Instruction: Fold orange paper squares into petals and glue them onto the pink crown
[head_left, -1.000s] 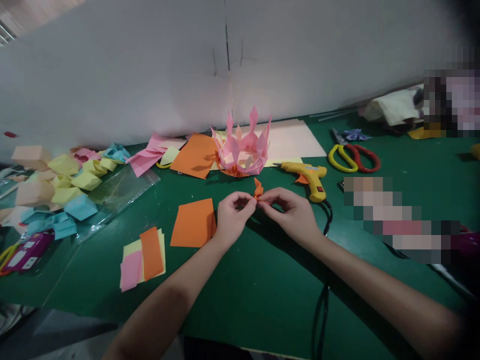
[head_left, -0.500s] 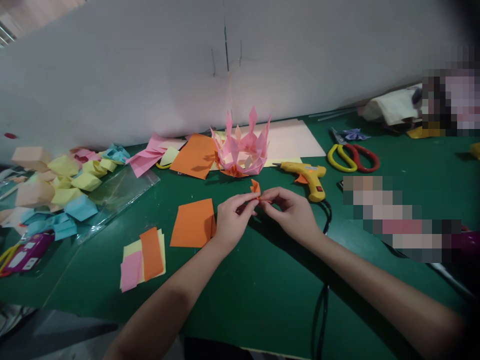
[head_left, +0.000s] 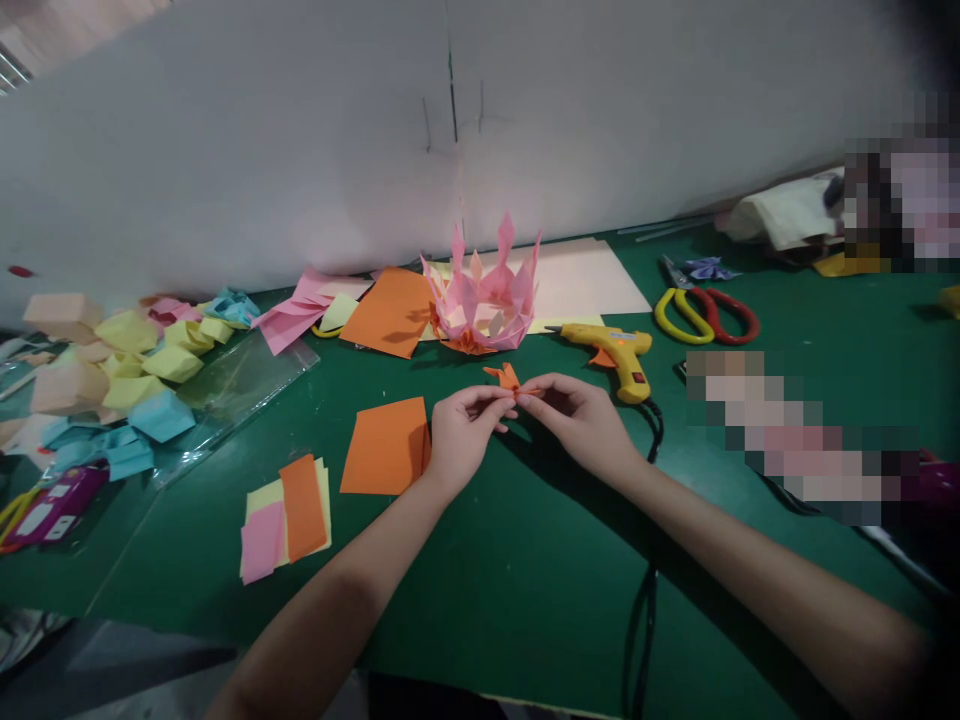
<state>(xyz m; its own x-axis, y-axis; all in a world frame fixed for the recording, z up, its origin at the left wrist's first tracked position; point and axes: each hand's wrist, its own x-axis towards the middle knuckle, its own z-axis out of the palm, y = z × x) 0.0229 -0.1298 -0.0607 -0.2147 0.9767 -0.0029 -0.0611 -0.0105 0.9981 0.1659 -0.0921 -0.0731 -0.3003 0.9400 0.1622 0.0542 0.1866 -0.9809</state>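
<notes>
A small folded orange paper piece (head_left: 508, 376) is pinched between my two hands, with pointed flaps sticking up above the fingertips. My left hand (head_left: 466, 430) grips its lower left side between thumb and fingers. My right hand (head_left: 579, 415) pinches its right side, fingertips nearly meeting the left ones. Fingers cover much of the lower part of the fold. Just behind stands a pink paper crown (head_left: 487, 295) with tall points and some orange at its base. A flat orange paper sheet (head_left: 386, 447) lies left of my left wrist.
A yellow glue gun (head_left: 611, 345) lies right of the crown, its black cord (head_left: 651, 600) running forward. Further right are red-and-yellow scissors (head_left: 705, 312). Small paper sheets (head_left: 304, 505) lie front left; folded paper boxes (head_left: 124, 350) crowd the far left. A wall (head_left: 300, 150) bounds the back.
The orange paper piece has turned in my fingers, and a pointed flap now extends leftward over my left fingertips. Both hands keep nearly the same place.
</notes>
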